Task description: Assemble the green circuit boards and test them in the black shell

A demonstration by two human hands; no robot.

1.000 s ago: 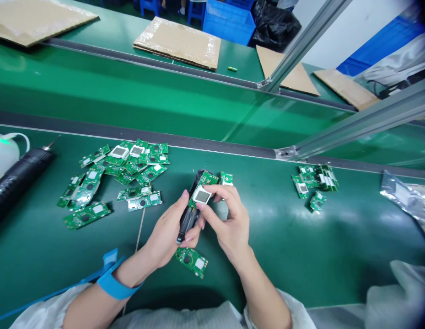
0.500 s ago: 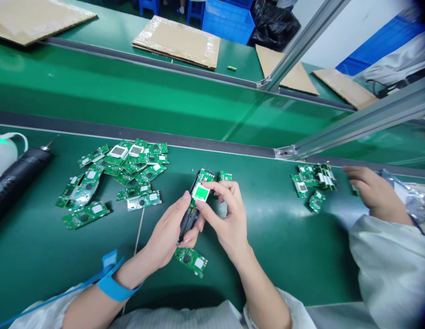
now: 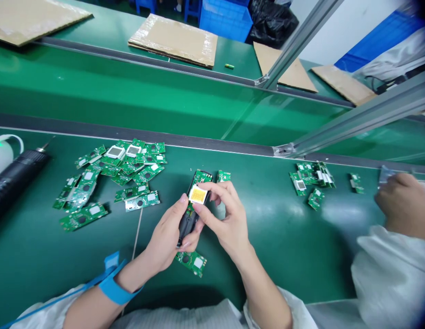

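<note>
The small screen (image 3: 198, 195) glows yellow and lies on the circuit board in the black casing (image 3: 188, 225), above the green table (image 3: 277, 256). The right hand (image 3: 229, 214) pinches the screen at its edge with thumb and forefinger. The left hand (image 3: 173, 224) has its fingers curled around the casing. Loose circuit boards (image 3: 84, 187) lie to the left, near the black screwdriver (image 3: 18, 180).
</note>
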